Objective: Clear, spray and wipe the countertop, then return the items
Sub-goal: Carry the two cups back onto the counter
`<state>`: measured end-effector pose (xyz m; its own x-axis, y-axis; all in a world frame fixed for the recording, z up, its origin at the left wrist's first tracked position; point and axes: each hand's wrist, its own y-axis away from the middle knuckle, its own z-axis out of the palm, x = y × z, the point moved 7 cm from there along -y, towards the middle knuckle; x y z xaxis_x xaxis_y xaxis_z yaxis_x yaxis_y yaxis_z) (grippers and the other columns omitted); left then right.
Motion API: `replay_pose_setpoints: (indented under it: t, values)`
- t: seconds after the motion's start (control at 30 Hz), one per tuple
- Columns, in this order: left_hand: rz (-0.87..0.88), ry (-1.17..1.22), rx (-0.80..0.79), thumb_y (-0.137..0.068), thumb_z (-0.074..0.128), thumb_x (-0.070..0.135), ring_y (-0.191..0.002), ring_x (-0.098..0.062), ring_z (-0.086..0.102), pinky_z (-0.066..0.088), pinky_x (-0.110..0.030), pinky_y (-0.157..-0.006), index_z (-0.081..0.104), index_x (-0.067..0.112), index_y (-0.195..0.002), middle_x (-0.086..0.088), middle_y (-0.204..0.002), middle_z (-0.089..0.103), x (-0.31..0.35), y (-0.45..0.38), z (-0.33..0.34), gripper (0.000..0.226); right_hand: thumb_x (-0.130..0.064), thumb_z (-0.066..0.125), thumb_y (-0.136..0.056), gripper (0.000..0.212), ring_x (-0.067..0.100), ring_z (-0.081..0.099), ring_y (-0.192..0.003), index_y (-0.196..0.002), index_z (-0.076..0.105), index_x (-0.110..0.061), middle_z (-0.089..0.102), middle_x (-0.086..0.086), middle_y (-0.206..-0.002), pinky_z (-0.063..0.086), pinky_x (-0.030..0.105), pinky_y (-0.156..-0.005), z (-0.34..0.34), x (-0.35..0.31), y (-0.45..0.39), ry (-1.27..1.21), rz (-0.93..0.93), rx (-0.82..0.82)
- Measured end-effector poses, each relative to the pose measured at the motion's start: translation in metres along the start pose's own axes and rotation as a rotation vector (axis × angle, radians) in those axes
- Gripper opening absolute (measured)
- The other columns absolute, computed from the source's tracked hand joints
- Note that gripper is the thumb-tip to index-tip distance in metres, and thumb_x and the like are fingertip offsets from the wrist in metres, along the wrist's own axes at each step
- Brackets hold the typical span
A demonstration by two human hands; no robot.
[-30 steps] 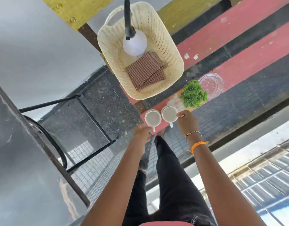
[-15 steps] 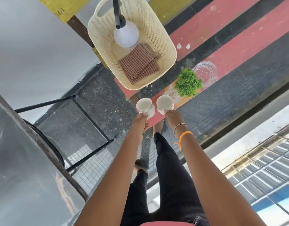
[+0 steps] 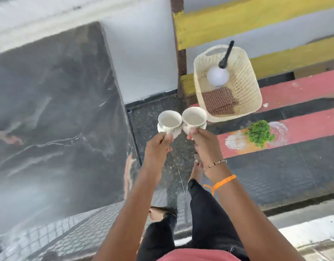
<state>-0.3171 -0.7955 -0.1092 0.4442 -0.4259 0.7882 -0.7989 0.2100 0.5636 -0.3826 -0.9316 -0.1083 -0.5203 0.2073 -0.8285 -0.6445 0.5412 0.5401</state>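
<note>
Left hand [image 3: 158, 146]: grip clamped on left white cup [image 3: 170, 124]. Right hand [image 3: 203, 142]: grip clamped on right white cup [image 3: 194, 119]. Both cups held above floor, touching, between dark marble worktop [image 3: 55, 102] and red bench [image 3: 303, 127].

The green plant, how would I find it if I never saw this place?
Look at the red bench on the right, below the cream basket. The little green plant sits on the nearer red plank, beside a clear glass dish. It is the only bushy green thing.
</note>
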Motion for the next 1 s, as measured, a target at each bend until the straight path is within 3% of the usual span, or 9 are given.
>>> replay_pose_setpoints:
  t: [0.1,0.2,0.43,0.6,0.73,0.83,1.0]
  values:
    - [0.103,0.094,0.136,-0.093,0.049,0.015,-0.047,0.0,0.035,0.039,-0.008,-0.053,0.048,0.015,-0.064,0.01,-0.052,0.034,0.012,0.023,-0.078,0.029,-0.019,0.051,-0.093,0.039,0.002,0.032,-0.036,-0.054,0.056,-0.02,0.043,-0.015,-0.036,0.025,0.016,-0.044,0.058,-0.038,0.028,0.004,-0.105,-0.13]
    - [0.156,0.23,0.265,-0.093,0.05,0.018,-0.047,0.0,0.033,0.037,-0.018,-0.063,0.046,0.015,-0.061,0.015,-0.044,0.034,0.003,0.059,-0.159,0.032,-0.012,0.05,-0.091,0.037,0.002,0.03,-0.033,-0.055,0.056,-0.014,0.038,-0.014,-0.032,0.025,0.015,-0.04,0.129,-0.059,0.068,-0.031,-0.142,-0.253]
    - [0.17,0.402,0.557,-0.092,0.049,0.019,-0.045,0.0,0.037,0.04,-0.026,-0.074,0.051,0.019,-0.06,0.014,-0.044,0.036,-0.055,0.143,-0.32,0.032,-0.01,0.048,-0.092,0.036,0.002,0.033,-0.032,-0.057,0.057,-0.012,0.039,-0.012,-0.032,0.027,0.014,-0.04,0.291,-0.062,0.169,0.017,-0.202,-0.501]
    - [0.191,0.443,0.676,-0.094,0.048,0.02,-0.048,-0.001,0.035,0.04,-0.02,-0.071,0.05,0.014,-0.066,0.008,-0.055,0.033,-0.086,0.177,-0.407,0.028,-0.011,0.052,-0.091,0.036,0.003,0.036,-0.035,-0.057,0.061,-0.014,0.04,-0.009,-0.037,0.032,0.02,-0.049,0.376,-0.062,0.226,0.078,-0.275,-0.627]
    - [0.263,0.505,0.751,-0.095,0.046,0.018,-0.048,0.003,0.04,0.038,-0.004,-0.056,0.054,0.021,-0.063,0.017,-0.042,0.043,-0.109,0.187,-0.472,0.033,-0.014,0.051,-0.092,0.036,0.013,0.038,-0.045,-0.059,0.064,-0.013,0.042,-0.009,-0.039,0.033,0.023,-0.052,0.445,-0.066,0.259,0.159,-0.345,-0.704]
    - [0.274,0.515,0.794,-0.095,0.047,0.018,-0.046,0.002,0.04,0.038,-0.003,-0.054,0.055,0.021,-0.063,0.018,-0.039,0.043,-0.122,0.182,-0.516,0.033,-0.016,0.049,-0.093,0.035,0.012,0.039,-0.048,-0.065,0.068,-0.012,0.044,-0.014,-0.033,0.036,0.022,-0.053,0.493,-0.066,0.269,0.221,-0.361,-0.761]
    - [0.262,0.492,0.799,-0.095,0.048,0.02,-0.049,0.002,0.042,0.042,-0.011,-0.064,0.056,0.022,-0.063,0.019,-0.042,0.046,-0.13,0.154,-0.584,0.033,-0.016,0.051,-0.093,0.035,0.012,0.038,-0.049,-0.061,0.067,-0.015,0.04,-0.002,-0.046,0.034,0.023,-0.054,0.564,-0.074,0.263,0.244,-0.357,-0.786]
